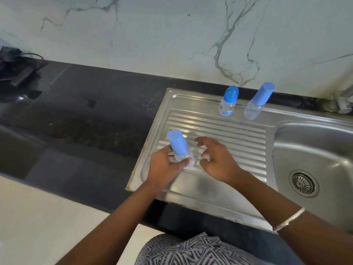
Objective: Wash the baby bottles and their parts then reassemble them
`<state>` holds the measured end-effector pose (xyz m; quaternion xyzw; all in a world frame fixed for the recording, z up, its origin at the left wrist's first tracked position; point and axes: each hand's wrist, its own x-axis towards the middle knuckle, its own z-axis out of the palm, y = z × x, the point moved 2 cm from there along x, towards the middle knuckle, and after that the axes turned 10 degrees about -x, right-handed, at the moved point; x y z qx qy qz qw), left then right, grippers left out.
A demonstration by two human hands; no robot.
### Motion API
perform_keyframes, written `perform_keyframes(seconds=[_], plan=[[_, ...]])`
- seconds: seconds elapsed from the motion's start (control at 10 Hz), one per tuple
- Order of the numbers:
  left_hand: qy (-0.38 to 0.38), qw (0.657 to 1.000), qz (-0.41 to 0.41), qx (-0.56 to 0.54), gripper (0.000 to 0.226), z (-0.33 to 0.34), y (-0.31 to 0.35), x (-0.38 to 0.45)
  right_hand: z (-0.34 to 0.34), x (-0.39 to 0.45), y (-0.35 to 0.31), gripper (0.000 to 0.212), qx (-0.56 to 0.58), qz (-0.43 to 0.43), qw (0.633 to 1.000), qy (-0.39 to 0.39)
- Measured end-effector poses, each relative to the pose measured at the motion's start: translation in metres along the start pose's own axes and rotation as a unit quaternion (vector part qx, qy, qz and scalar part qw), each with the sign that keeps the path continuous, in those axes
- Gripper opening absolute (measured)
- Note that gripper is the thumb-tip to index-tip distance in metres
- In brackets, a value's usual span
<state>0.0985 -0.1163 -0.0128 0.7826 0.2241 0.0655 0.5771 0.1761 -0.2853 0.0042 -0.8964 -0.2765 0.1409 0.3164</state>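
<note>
My left hand (168,165) grips a clear baby bottle with a tall blue cap (178,144), held upright over the steel draining board (219,131). My right hand (215,159) hovers just to its right with fingers spread and loosely bent, not gripping anything I can make out. Two more capped bottles stand at the back of the board: one with a printed label and a blue domed cap (228,101), and a plain one with a blue cylindrical cap (257,102).
The sink basin (313,150) with its drain strainer (303,183) lies to the right, and a tap base (338,104) shows at the far right. Black counter (86,115) stretches left, with dark objects (17,73) at its far-left corner. A marbled wall rises behind.
</note>
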Motion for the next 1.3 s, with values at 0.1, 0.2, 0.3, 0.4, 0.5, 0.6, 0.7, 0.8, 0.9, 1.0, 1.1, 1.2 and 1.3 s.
perform_keyframes(seconds=[0.1,0.2,0.3,0.4,0.5,0.6,0.7,0.8,0.9,1.0,1.1,1.2,1.3], plan=[[-0.034,0.999,0.026,-0.018,0.039,-0.001,0.012,0.028,0.014,0.022,0.001,0.069,-0.033,-0.027,0.999,-0.026],[-0.054,0.997,0.041,-0.03,0.045,-0.001,0.017,0.049,0.019,0.044,0.004,0.062,-0.012,0.017,0.999,0.025],[-0.087,0.994,0.052,-0.037,0.056,0.0,0.009,0.071,0.02,0.068,0.01,0.056,-0.021,0.037,0.998,0.053],[-0.114,0.99,0.071,0.039,0.063,-0.001,-0.005,0.089,0.016,0.1,0.022,0.057,-0.015,0.093,0.992,0.088],[-0.131,0.965,0.127,0.187,0.07,-0.002,-0.018,0.1,0.004,0.135,0.031,0.056,-0.018,0.151,0.978,0.143],[-0.155,0.936,0.151,0.278,0.08,-0.002,-0.03,0.109,-0.003,0.166,0.037,0.054,-0.041,0.186,0.964,0.183],[-0.176,0.91,0.159,0.341,0.088,0.001,-0.039,0.114,-0.004,0.189,0.041,0.056,-0.061,0.218,0.955,0.191],[-0.182,0.897,0.171,0.364,0.088,0.002,-0.043,0.116,-0.001,0.201,0.047,0.059,-0.071,0.228,0.951,0.195],[-0.175,0.893,0.189,0.369,0.086,0.003,-0.045,0.118,0.002,0.205,0.051,0.059,-0.095,0.242,0.949,0.178],[-0.174,0.893,0.185,0.372,0.084,0.006,-0.044,0.117,0.006,0.204,0.056,0.058,-0.09,0.252,0.948,0.174],[-0.182,0.891,0.171,0.379,0.079,0.009,-0.042,0.114,0.01,0.204,0.059,0.061,-0.068,0.269,0.948,0.156],[-0.173,0.889,0.169,0.389,0.072,0.014,-0.043,0.11,0.005,0.197,0.055,0.068,-0.042,0.265,0.95,0.159],[-0.161,0.891,0.165,0.391,0.066,0.014,-0.04,0.108,0.008,0.183,0.049,0.088,-0.017,0.293,0.943,0.159]])
